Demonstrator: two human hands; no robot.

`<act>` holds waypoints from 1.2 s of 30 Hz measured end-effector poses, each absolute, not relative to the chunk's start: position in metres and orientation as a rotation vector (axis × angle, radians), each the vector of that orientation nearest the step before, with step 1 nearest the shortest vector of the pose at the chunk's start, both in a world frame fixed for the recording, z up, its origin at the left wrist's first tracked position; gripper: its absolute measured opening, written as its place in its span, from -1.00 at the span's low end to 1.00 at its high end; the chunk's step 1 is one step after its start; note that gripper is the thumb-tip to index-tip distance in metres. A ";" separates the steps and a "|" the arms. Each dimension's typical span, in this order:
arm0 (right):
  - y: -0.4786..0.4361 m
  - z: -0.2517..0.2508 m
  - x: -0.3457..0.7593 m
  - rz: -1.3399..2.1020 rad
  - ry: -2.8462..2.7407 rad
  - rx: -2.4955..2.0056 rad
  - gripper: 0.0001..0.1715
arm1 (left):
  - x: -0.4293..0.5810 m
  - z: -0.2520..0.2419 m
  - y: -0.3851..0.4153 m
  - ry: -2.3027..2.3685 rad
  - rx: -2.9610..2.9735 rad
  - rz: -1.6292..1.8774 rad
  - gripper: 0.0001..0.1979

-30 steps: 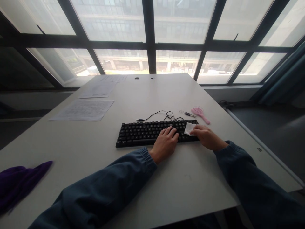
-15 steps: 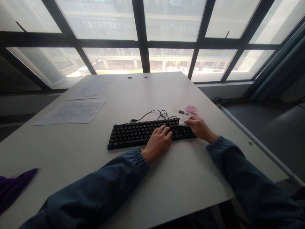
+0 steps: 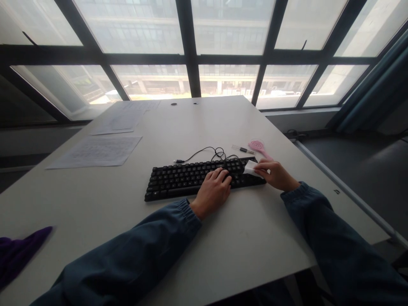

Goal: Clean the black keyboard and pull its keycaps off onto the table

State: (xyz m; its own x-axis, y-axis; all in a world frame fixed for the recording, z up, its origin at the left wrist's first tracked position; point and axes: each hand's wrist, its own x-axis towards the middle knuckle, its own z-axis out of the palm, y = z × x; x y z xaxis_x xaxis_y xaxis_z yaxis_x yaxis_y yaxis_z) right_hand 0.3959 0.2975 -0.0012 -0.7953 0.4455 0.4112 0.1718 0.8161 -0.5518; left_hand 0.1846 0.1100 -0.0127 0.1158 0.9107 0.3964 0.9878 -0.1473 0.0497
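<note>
Right hand (image 3: pixel 276 175) and tissue (image 3: pixel 250 168) lower, near right edge of keyboard (image 3: pixel 188 176)

Daylight comes through the windows (image 3: pixel 228 29) across the top of the frame, the lower panes washed out nearly white while their bars (image 3: pixel 188 42) go almost black. A pale sheen lies on the table (image 3: pixel 181 127) at upper centre; the foreground is dim, with both sleeves (image 3: pixel 134 250) sunk in shadow at the lower corners. Wide-angle stretching slants lines near the edges. Print on the papers (image 3: pixel 95 152) is too soft to read.
</note>
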 end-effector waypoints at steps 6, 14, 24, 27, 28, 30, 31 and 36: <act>0.299 -0.012 0.390 0.634 -2.264 -0.620 -0.72 | 0.185 -0.012 0.109 -1.874 -2.174 -0.469 -0.75; 0.299 -0.020 0.390 0.792 -2.389 -0.569 -0.73 | 0.184 -0.014 0.109 -1.865 -2.171 -0.440 -0.76; 0.294 -0.023 0.383 0.736 -2.385 -0.496 -0.76 | 0.183 -0.009 0.107 -1.929 -2.141 -0.455 -0.81; 0.285 -0.020 0.381 0.665 -2.439 -0.502 -0.79 | 0.182 -0.010 0.108 -1.910 -2.162 -0.493 -0.84; 0.281 -0.018 0.380 0.658 -2.460 -0.491 -0.79 | 0.181 -0.010 0.109 -1.898 -2.172 -0.503 -0.84; 0.274 -0.017 0.378 0.643 -2.489 -0.469 -0.79 | 0.180 -0.011 0.110 -1.876 -2.190 -0.519 -0.84; 0.271 -0.016 0.377 0.631 -2.492 -0.469 -0.79 | 0.180 -0.011 0.110 -1.869 -2.195 -0.526 -0.84; 0.269 -0.015 0.375 0.550 -2.394 -0.563 -0.78 | 0.179 -0.010 0.110 -1.868 -2.197 -0.540 -0.83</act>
State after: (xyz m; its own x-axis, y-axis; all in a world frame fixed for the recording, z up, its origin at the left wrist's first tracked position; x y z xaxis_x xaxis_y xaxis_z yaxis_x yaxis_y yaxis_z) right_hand 0.3754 0.2694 -0.0155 -0.7227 0.5115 0.4648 0.2575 0.8234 -0.5056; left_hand 0.1787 0.1105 -0.0102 0.1307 0.9055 0.4038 0.9813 -0.1761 0.0774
